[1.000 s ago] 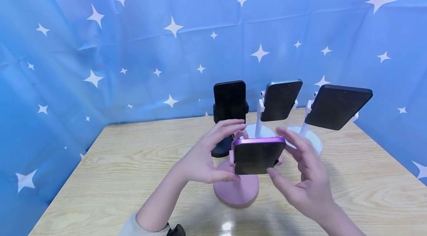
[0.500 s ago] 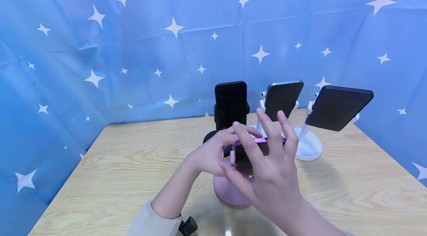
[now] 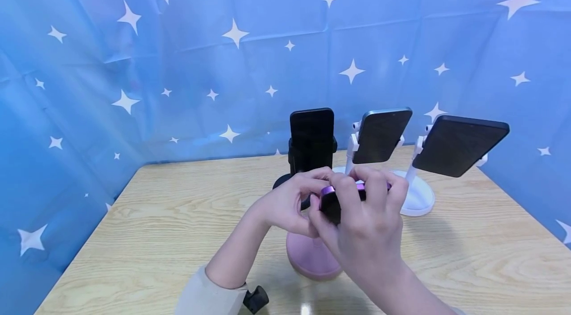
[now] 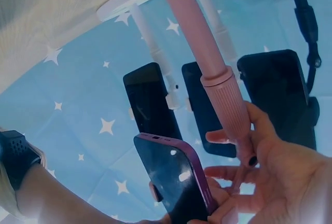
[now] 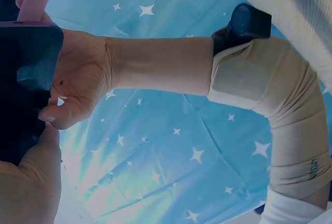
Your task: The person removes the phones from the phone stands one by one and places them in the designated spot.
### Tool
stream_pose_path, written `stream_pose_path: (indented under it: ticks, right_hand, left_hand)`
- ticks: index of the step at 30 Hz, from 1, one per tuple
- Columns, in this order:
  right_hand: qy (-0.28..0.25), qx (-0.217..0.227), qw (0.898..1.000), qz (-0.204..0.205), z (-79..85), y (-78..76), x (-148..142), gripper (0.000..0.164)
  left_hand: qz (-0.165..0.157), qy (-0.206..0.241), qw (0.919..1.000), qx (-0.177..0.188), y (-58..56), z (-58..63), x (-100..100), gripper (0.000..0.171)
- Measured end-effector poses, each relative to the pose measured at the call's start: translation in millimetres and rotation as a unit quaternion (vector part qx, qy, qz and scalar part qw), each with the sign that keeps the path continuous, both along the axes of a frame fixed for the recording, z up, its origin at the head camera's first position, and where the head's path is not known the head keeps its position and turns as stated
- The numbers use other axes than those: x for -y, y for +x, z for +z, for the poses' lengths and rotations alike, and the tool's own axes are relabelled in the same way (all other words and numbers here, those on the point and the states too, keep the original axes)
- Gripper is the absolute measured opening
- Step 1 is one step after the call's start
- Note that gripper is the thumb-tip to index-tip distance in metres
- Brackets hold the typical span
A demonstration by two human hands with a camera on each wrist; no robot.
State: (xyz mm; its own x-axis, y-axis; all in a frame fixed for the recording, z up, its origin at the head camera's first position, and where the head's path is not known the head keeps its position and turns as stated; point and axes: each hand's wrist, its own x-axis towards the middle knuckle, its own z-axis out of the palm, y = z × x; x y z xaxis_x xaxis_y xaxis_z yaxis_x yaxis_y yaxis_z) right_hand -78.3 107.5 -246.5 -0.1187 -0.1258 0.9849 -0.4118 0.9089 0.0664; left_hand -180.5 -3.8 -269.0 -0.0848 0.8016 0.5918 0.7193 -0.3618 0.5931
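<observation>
right of the frame's lower centre, the right hand (image 3: pixel 368 216) grips the purple phone (image 3: pixel 331 206), while the left hand (image 3: pixel 290 201) is curled round the pink stand (image 4: pixel 228 105). behind, centre to right, three phones (image 3: pixel 382 135) sit in holders (image 3: pixel 419 198) on the surface (image 3: pixel 178 236), before a blue curtain (image 3: pixel 192 72).

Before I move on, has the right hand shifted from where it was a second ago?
Yes. In the head view, judged against the leftmost black phone, the right hand has moved left and now covers part of the purple-edged phone.
</observation>
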Motion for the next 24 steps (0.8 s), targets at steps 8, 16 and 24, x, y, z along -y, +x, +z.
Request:
stream_pose_path:
  ticks: [8, 16, 24]
  right_hand:
    - [-0.022, 0.029, 0.999, 0.019, 2.6, 3.1, -1.4, 0.021]
    - [-0.030, 0.078, 0.996, 0.038, 1.5, 5.8, -4.6, 0.020]
    - [-0.009, 0.092, 0.992, 0.091, 6.0, 9.7, -9.1, 0.030]
  left_hand:
    - [-0.022, -0.012, 0.9989, 0.039, -1.3, 2.2, -2.1, 0.019]
    - [-0.050, -0.031, 0.9958, 0.069, -3.0, 4.6, -2.0, 0.017]
    - [-0.048, -0.058, 0.9942, 0.077, -4.3, 7.5, 1.1, 0.026]
